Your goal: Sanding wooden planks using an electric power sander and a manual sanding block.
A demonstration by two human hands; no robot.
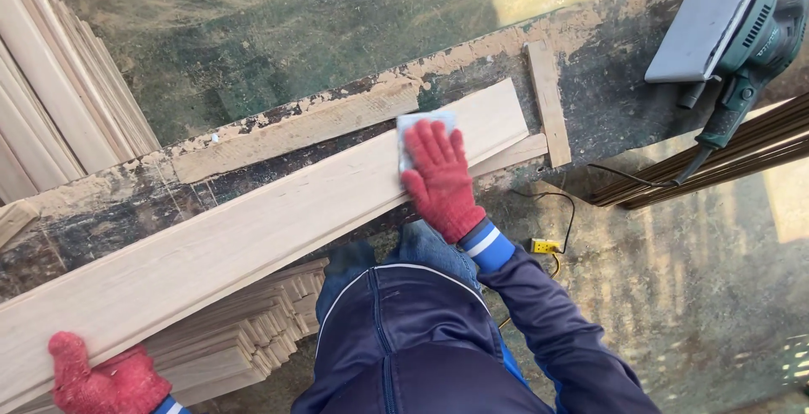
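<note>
A long pale wooden board [253,237] lies diagonally across the worn, paint-flaked table [101,212], running from the lower left of the frame toward the upper centre. The right hand [440,180], in a red glove, presses a pale sanding pad [419,128] flat onto the board near its upper end; the fingers lie spread over the pad, not clenched. The left hand [105,380], also red-gloved, has its grip closed on the board's lower-left edge, steadying it. The board's face looks even and clean along most of its length, so the sanding seems well advanced, though how much is left cannot be told. An electric sander [729,26] rests unused at upper right. Stacks of wood strips [59,85] lie at upper left and under the board.
</note>
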